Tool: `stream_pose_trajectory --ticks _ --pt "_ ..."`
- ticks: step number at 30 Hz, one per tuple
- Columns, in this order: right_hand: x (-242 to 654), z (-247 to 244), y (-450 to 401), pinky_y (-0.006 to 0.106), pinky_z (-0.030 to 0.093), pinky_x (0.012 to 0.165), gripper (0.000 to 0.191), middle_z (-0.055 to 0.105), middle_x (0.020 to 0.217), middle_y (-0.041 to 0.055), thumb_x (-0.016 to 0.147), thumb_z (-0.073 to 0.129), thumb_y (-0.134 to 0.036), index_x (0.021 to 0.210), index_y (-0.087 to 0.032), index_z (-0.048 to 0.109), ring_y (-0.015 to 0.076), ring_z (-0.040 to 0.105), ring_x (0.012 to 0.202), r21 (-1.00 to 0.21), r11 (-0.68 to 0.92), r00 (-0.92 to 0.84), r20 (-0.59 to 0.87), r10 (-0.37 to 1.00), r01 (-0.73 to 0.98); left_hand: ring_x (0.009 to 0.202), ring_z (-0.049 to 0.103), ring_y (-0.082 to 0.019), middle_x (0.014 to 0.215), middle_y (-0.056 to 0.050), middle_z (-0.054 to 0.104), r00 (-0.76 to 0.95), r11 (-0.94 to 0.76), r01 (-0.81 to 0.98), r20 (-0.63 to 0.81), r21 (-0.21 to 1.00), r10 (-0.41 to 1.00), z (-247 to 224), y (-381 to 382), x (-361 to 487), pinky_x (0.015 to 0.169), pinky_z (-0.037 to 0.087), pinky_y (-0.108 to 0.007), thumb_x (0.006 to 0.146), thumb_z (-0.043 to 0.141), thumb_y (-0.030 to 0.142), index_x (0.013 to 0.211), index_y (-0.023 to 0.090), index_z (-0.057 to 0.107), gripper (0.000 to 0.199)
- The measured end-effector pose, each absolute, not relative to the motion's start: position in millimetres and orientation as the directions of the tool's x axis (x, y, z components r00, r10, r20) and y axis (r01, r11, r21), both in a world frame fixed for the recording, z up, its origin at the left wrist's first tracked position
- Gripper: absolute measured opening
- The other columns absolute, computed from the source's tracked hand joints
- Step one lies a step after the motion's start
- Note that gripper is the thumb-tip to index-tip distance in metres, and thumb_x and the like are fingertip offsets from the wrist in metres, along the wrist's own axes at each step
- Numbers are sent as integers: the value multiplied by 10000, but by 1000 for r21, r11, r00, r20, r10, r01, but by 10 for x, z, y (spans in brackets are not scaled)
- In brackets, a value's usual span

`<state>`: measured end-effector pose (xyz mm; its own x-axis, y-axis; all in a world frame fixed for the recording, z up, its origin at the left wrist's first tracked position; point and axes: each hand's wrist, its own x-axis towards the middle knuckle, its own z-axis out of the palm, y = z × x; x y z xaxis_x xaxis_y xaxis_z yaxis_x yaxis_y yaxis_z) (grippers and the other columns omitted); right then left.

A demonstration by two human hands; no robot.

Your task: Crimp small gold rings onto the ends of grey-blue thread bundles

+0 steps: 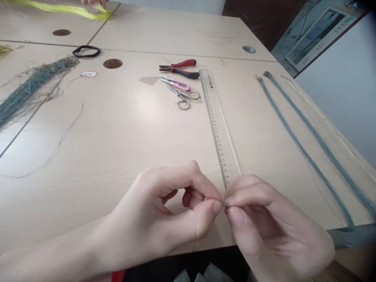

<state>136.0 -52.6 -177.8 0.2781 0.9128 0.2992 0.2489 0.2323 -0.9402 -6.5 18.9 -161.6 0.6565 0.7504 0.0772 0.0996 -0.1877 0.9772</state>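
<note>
My left hand (173,207) and my right hand (270,219) meet near the table's front edge, fingertips almost touching. Each one is closed in a pinch of thumb and forefinger. A short bit of thin, dark greenish thread (225,204) shows between the two pinches; most of it is hidden by the fingers. Just beyond the hands, a clear plastic ruler (219,125) lies lengthwise, its near end partly covered by my right hand. On the right side, two bundles of blue-green threads (302,150) (326,145) lie with metal bits at their far ends.
Red-and-black pliers (183,68), pink thread snips (176,84) and small metal scissors (183,97) lie beyond my hands. A tangled blue-green bundle (32,88) is at left, near a black band (86,51) and a label (89,74). Another person's hand (94,2) touches yellow strands (76,12).
</note>
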Motion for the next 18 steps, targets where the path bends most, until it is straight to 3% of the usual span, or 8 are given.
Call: stream_pose_trajectory --ticks 18 --pt "1363 -1791 -515 225 358 412 150 552 574 -21 703 597 -43 667 -189 605 73 390 469 -914 265 299 357 885 307 545 487 -32 604 74 521 653 -247 94 127 964 746 -1592 200 -66 499 410 -109 752 601 41 726 193 623 156"
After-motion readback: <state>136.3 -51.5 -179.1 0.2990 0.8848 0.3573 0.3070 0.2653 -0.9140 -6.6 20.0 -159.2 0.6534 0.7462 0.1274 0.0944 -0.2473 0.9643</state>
